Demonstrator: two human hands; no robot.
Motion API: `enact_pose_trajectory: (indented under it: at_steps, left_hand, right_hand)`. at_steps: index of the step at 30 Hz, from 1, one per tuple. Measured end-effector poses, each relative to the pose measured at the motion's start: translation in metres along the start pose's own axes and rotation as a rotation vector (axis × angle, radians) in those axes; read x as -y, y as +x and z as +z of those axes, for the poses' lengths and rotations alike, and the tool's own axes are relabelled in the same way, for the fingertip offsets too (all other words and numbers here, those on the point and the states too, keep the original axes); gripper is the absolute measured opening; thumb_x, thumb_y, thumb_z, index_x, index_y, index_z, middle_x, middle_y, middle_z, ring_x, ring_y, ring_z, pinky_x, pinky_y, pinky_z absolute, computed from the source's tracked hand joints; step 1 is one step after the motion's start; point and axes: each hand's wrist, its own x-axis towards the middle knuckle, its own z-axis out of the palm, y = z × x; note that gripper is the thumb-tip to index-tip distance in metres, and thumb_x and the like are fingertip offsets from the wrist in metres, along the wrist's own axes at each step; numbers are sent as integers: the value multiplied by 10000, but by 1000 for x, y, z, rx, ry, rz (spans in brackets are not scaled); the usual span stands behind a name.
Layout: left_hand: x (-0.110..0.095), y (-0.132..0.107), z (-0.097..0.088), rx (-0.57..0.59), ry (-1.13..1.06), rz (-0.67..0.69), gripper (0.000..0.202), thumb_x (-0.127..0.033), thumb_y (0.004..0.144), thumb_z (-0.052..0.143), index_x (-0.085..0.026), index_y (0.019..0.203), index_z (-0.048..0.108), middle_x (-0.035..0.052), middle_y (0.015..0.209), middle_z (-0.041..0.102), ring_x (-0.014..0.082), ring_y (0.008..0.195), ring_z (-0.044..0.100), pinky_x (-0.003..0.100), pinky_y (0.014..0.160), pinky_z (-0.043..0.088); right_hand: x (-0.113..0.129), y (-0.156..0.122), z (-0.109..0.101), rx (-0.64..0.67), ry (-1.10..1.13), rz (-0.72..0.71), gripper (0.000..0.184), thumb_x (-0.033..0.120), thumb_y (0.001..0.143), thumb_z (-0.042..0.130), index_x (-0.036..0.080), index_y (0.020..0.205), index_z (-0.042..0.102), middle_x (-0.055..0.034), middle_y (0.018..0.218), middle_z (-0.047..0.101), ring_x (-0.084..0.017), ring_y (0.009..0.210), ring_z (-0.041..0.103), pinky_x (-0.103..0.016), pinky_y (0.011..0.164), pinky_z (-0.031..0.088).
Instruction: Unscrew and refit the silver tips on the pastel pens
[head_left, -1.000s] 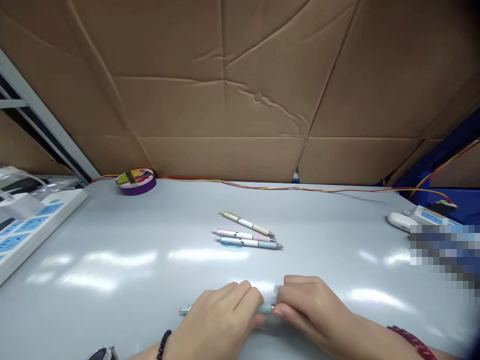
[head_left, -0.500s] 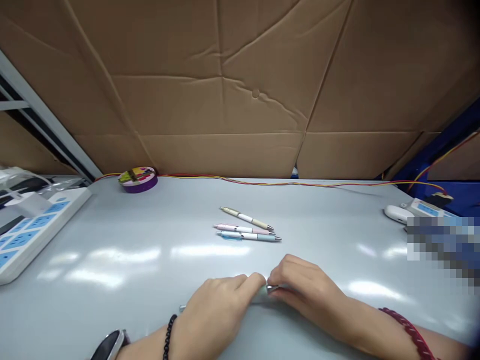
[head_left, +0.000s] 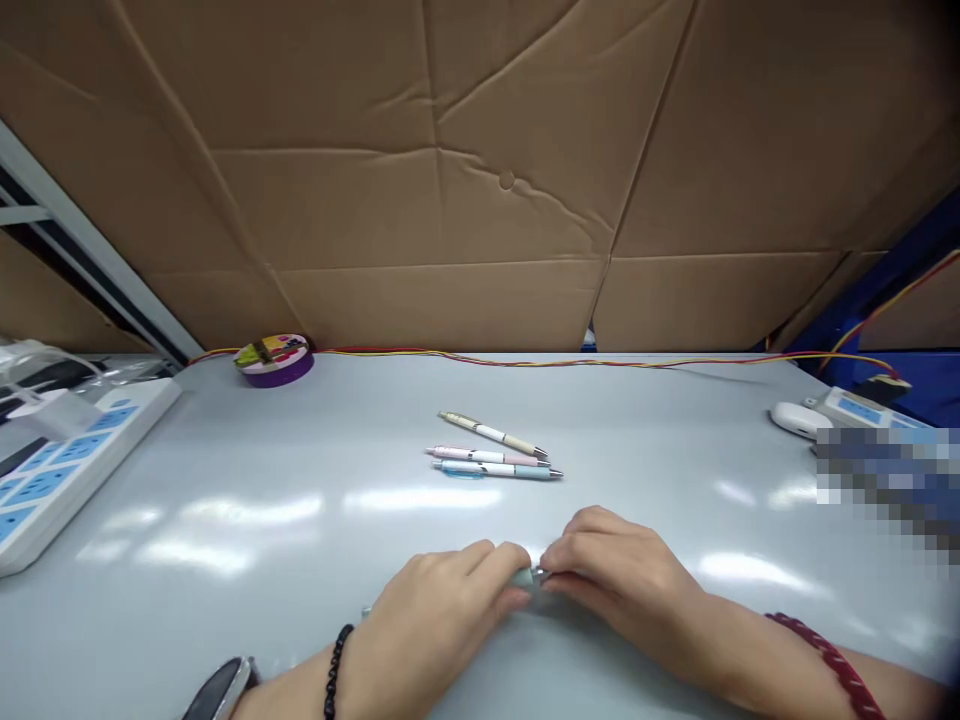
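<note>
Pale green pen (head_left: 522, 578), lower centre of frame: left hand (head_left: 439, 612) clasps it, right hand (head_left: 619, 572) pinches its metal tip (head_left: 541, 574); coaxial alignment should serve best.

Since a second ago, the pale green pen (head_left: 523, 578) has been slanted from nearly level, its tip end raised higher in view. More of its metal tip (head_left: 539, 575) (barely seen then) has been bared between the left hand (head_left: 439, 615) and right hand (head_left: 630, 570), both shifted upward.
</note>
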Motion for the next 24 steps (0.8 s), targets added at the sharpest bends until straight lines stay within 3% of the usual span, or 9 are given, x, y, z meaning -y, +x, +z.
enact_pose_trajectory:
  at_steps: [4, 8, 14, 20, 24]
  left_hand:
    - [1, 1, -1, -40, -63, 68, 240, -253, 978, 306, -245, 1113, 504, -10, 780, 608, 140, 637, 595, 211, 601, 485]
    - [1, 0, -4, -131, -98, 173, 270, -224, 976, 297, -273, 1167, 481, -18, 705, 556, 131, 568, 547, 199, 509, 433]
    - [4, -2, -5, -192, -135, 234, 302, -128, 941, 341, -276, 1169, 473, -8, 742, 559, 119, 578, 534, 187, 531, 428]
    - [7, 1, -9, -218, -190, 173, 253, -143, 945, 347, -247, 1100, 518, -12, 721, 550, 114, 593, 532, 179, 544, 417]
    - [9, 1, -10, -221, -163, 180, 259, -144, 948, 333, -251, 1115, 501, -16, 713, 542, 111, 575, 519, 178, 532, 411]
  right_hand:
    - [2, 2, -3, -55, -6, -108, 125, 69, 870, 498, 178, 830, 543, -3, 682, 598, -123, 651, 503, -232, 615, 451]
    - [2, 1, -7, -89, 85, -187, 129, 46, 852, 523, 169, 884, 541, -25, 764, 637, -128, 677, 522, -281, 683, 477]
    - [1, 1, -12, -111, 102, -269, 161, 21, 852, 504, 137, 948, 560, -59, 808, 669, -144, 708, 563, -316, 696, 491]
    - [-6, 8, -27, -245, 78, -59, 220, 5, 790, 596, 203, 879, 564, -7, 731, 634, -136, 688, 573, -274, 653, 503]
    - [-15, 11, -38, -135, -29, 141, 122, 103, 817, 595, 216, 865, 588, -14, 750, 622, -150, 704, 590, -266, 617, 490]
